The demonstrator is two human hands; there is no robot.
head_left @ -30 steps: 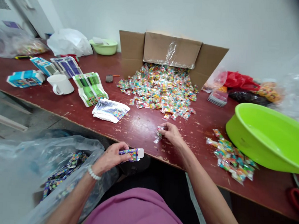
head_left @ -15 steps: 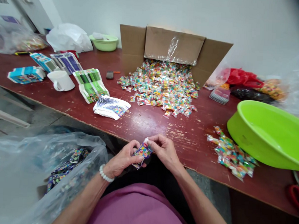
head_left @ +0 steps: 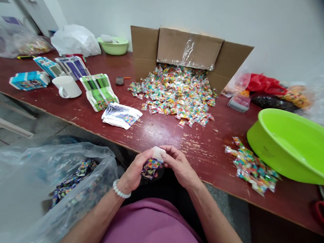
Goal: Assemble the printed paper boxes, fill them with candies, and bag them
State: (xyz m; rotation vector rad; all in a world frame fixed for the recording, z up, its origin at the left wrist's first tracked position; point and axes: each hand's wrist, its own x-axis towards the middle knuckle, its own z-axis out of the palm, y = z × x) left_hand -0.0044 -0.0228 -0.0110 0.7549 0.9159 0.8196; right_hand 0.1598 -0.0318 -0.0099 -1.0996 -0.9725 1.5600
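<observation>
A small dark patterned packet [head_left: 151, 167] with a white top flap is between my hands at the table's front edge. My left hand [head_left: 136, 170] grips its left side, thumb near the flap. The fingers of my right hand [head_left: 177, 163] pinch the flap's right corner. Beyond them on the table [head_left: 161, 137] lies a stack of flat white-and-purple packets [head_left: 121, 115]. Many wrapped candies [head_left: 176, 91] spill from an open cardboard box [head_left: 189, 49]. A smaller candy pile [head_left: 253, 168] lies at the right.
A large green basin [head_left: 292, 145] stands at the right. Left are a white mug [head_left: 68, 87], green cartons [head_left: 99, 92] and blue cartons [head_left: 29, 80]. A clear plastic bag [head_left: 96, 154] with dark packets [head_left: 70, 182] is below the table's edge. Red scissors handles [head_left: 321, 214] show at far right.
The packet's white flap now stands up and shows more fully. My left hand has turned and shifted slightly right, its thumb moving up to the flap. My right hand stays near the top corner.
</observation>
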